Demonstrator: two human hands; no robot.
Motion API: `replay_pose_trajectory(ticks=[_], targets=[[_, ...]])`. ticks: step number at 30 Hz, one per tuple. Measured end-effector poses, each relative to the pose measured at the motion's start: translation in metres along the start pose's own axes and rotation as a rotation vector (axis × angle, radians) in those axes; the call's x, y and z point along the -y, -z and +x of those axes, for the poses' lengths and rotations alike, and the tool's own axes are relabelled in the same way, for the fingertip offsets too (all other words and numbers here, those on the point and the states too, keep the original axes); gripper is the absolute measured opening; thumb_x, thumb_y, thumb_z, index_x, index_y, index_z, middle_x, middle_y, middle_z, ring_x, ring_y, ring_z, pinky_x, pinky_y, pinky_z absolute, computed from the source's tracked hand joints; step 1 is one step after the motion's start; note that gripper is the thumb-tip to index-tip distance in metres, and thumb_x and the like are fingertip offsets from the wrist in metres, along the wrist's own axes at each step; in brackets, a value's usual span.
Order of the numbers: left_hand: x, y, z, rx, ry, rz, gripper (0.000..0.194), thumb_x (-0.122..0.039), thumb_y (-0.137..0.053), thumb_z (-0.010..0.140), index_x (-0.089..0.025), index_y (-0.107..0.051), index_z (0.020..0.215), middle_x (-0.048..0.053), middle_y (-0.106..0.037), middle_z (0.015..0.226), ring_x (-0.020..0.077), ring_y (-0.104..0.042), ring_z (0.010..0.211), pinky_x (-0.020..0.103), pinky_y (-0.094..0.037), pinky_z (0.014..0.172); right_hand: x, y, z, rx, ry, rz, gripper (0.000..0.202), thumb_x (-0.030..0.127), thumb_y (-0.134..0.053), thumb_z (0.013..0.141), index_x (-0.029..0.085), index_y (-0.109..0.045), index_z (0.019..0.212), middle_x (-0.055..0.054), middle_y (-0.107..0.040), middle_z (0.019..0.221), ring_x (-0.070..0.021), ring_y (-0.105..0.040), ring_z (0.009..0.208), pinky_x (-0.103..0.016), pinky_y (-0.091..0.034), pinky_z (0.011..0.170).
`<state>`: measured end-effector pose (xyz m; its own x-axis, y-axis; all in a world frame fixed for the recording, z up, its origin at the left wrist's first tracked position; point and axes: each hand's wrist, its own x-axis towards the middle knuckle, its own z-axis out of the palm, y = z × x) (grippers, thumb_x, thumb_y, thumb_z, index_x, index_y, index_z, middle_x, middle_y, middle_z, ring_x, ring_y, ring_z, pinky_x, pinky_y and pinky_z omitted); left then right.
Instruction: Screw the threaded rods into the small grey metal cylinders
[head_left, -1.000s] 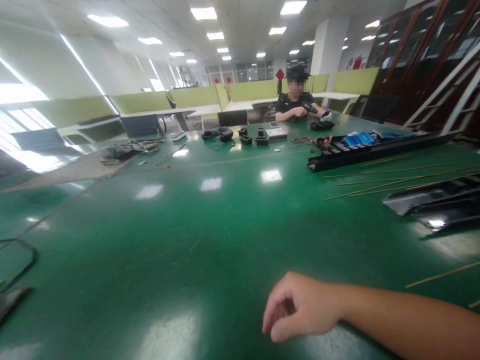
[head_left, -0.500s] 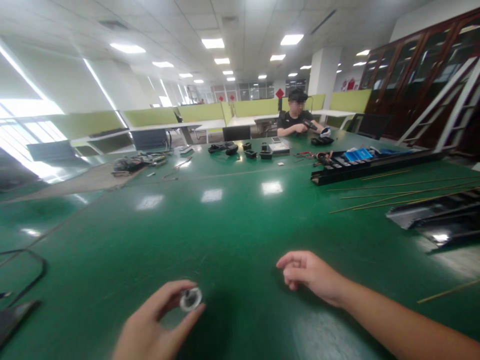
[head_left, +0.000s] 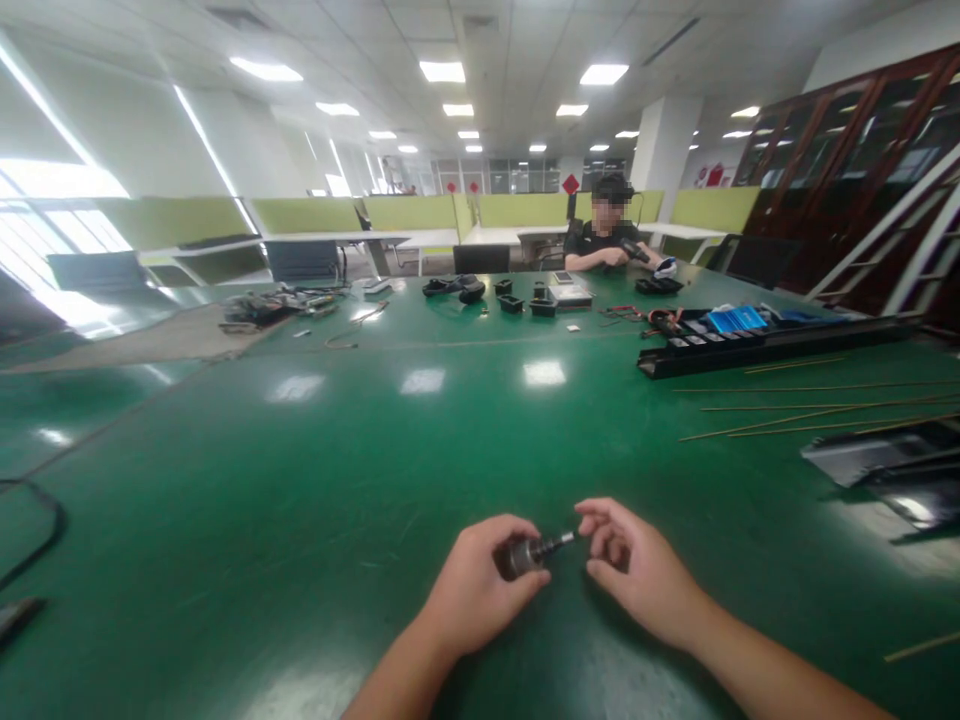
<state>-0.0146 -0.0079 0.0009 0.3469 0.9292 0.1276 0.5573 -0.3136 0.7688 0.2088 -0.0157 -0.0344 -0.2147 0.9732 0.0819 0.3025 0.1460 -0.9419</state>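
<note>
Small metal motor (head_left: 523, 554), dark cylindrical body with a thin shaft pointing right, pinched in your left hand (head_left: 474, 590) above the table (head_left: 300, 480). Your right hand (head_left: 637, 562), fingers curled, touches the shaft tip.

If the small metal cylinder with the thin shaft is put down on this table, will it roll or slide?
The small metal cylinder, gripped by the left hand, looks round, so it would probably roll. The green table is glossy, so sliding seems likely. It looks stiff.
</note>
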Motion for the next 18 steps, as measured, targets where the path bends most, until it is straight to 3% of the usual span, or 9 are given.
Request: replay_pose_trajectory(ticks=[3,8,18], targets=[[0.003,0.0,-0.001,0.037,-0.068,0.014,0.026,-0.02,-0.077,0.073,-0.023,-0.071,0.098,0.002,-0.071,0.093,0.0191,-0.064,0.087,0.029,-0.045,0.082,0.005,-0.003,-0.01,0.025,0.027,-0.11,0.052,0.006,-0.058,0.07,0.021,-0.057,0.12,-0.004,-0.063,0.096,-0.0168,-0.06,0.084,-0.032,-0.047,0.08],[0.005,-0.004,-0.001,0.101,-0.156,0.075,0.032,-0.024,-0.076,0.078,-0.028,-0.069,0.109,0.002,-0.07,0.101,0.0203,-0.062,0.094,0.033,-0.044,0.087,0.014,-0.004,-0.018,0.038,0.059,-0.143,0.05,0.006,-0.059,0.071,0.022,-0.058,0.118,-0.004,-0.065,0.104,-0.0186,-0.061,0.09,-0.033,-0.047,0.085],[0.012,-0.006,-0.002,0.044,-0.061,0.057,0.042,-0.016,-0.079,0.073,-0.028,-0.065,0.111,0.002,-0.07,0.108,0.0227,-0.063,0.101,0.035,-0.047,0.092,0.021,-0.004,-0.014,0.05,0.034,-0.172,0.041,0.007,-0.061,0.073,0.022,-0.064,0.112,-0.004,-0.067,0.102,-0.0194,-0.062,0.089,-0.033,-0.048,0.082]])
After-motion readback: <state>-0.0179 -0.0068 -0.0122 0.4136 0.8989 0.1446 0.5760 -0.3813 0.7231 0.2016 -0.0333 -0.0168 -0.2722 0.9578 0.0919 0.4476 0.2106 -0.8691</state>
